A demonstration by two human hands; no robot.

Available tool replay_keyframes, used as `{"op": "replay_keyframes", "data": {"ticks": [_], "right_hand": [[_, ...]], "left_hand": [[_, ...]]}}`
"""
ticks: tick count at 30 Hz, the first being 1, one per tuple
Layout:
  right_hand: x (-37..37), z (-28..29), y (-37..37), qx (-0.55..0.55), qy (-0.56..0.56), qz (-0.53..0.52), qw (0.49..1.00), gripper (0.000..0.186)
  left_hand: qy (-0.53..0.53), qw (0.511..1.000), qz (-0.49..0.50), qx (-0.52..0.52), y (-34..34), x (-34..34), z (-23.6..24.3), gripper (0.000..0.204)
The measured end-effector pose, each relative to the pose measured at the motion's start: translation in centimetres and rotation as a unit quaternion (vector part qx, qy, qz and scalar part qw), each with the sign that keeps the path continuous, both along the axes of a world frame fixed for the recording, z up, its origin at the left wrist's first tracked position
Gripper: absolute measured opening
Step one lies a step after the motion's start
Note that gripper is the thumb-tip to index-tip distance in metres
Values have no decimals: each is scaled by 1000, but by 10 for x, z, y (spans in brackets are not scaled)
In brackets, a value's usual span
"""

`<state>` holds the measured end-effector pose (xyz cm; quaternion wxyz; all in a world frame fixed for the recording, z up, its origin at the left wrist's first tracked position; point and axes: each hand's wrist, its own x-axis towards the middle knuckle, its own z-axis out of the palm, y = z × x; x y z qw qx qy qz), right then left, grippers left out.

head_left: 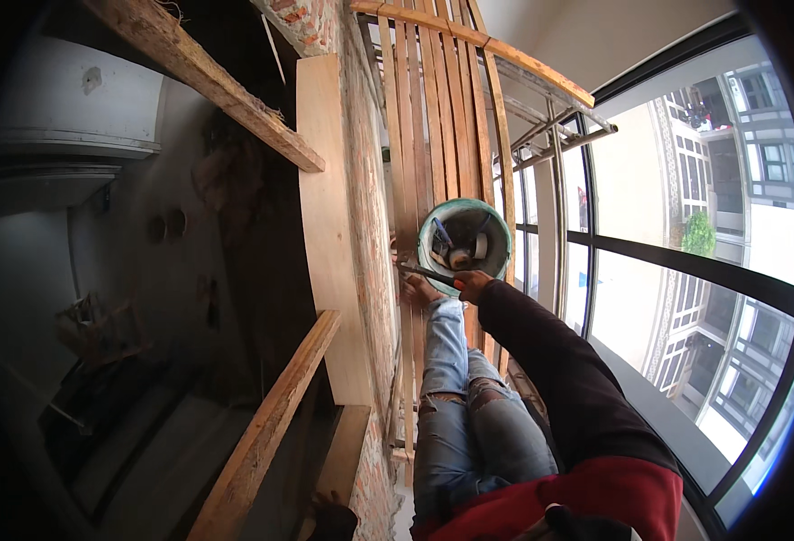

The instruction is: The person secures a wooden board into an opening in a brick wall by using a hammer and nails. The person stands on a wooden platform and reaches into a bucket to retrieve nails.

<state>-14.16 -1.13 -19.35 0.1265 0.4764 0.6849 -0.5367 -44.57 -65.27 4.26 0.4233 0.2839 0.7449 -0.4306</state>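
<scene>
My right hand [475, 286] is closed round the handle of a long dark hammer-like tool [426, 272], with a bit of orange by the grip. The tool slants across the near rim of a green-edged bucket [427, 225], its far end close to my bare foot [421, 289]. Inside the bucket lie a blue-handled tool and a few other items I cannot make out. At the lower edge, in shadow, my left hand [332, 514] rests against a wooden board [344, 451], its fingers apart and only partly visible.
I am on a scaffold platform of wooden slats [447, 108]. To the left runs a rough brick wall [377, 270] with a pale plank [325, 207] and timber braces [266, 424], beside a dark drop. Metal scaffold tubes [555, 153] and large windows [685, 261] are on the right.
</scene>
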Motion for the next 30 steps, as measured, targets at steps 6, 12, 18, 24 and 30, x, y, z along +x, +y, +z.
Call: {"op": "replay_keyframes", "data": {"ticks": [6,12,18,24,30], "right_hand": [[6,58,63,1,66,-53,996,30],[7,127,147,51,24,-109,992,31],[12,175,240,102,-16,-139,985,31],[-8,160,341,189,11,-133,973,29],[-54,112,489,208,-46,-56,975,26]], "left_hand": [[-6,993,74,-91,57,9,2,74],[-308,842,440,-44,136,58,-59,70],[-328,572,741,124,311,78,-42,59],[-368,479,768,214,424,44,-53,53],[-247,539,800,89,550,40,-84,44]]}}
